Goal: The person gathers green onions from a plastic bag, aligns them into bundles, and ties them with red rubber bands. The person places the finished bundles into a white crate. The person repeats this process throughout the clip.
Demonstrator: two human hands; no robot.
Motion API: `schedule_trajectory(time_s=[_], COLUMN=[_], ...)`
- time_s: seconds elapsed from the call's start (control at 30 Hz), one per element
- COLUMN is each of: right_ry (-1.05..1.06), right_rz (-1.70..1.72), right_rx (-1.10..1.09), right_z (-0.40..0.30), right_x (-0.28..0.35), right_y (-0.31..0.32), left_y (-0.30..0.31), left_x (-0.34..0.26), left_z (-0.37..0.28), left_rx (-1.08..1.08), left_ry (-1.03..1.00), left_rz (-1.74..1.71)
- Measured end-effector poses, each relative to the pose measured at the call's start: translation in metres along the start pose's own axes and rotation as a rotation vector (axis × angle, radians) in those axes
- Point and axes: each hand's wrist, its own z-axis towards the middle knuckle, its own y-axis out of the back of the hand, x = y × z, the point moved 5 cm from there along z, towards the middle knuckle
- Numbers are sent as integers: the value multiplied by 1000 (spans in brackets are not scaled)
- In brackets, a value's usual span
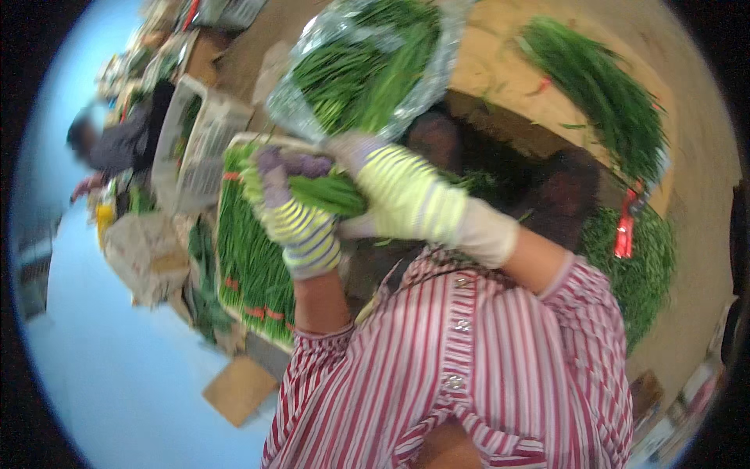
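Both my hands wear knitted gloves with yellow and purple-grey stripes. My left hand (293,202) is wrapped around a bunch of green chives (328,194), with pale stem ends showing at its left. At the leafy end, my right hand (404,184) is closed about the same bunch, its thumb side below the leaves; motion blurs its fingers. Under and beside my left hand stands a pale-rimmed box (225,305) filled with chive bundles (252,258) tied with red bands. Beyond my hands is a clear plastic bag (293,111) holding more long green leaves (345,76).
At upper right, a loose chive pile (597,94) lies on a tan board (492,35). Red strips (624,231) hang at its edge, above a heap of fine greens (638,275). At left are a white plastic crate (217,129), a person in dark clothing (126,140) and a cardboard piece (240,390).
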Motion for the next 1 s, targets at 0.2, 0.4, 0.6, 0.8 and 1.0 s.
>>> schedule_trajectory(time_s=[0.2, 0.4, 0.6, 0.8, 1.0], right_ry=[-155, -264, -535, -759, -912], right_rz=[230, -314, -939, -1112, -949], right_rx=[-288, -477, -625, -232, -82], right_z=[-24, -64, -109, -144, -140], right_x=[-32, -25, -62, -217, -256], right_y=[15, 164, 347, 365, 349], left_y=[-69, -198, -304, -415, -474], left_x=[-14, -26, 51, 167, 235], left_z=[8, 0, 51, 44, 18], left_rx=[275, 714, 801, 767, 916], left_ry=[23, 36, -31, -150, -436], left_rz=[-280, -489, -320, 68, 373])
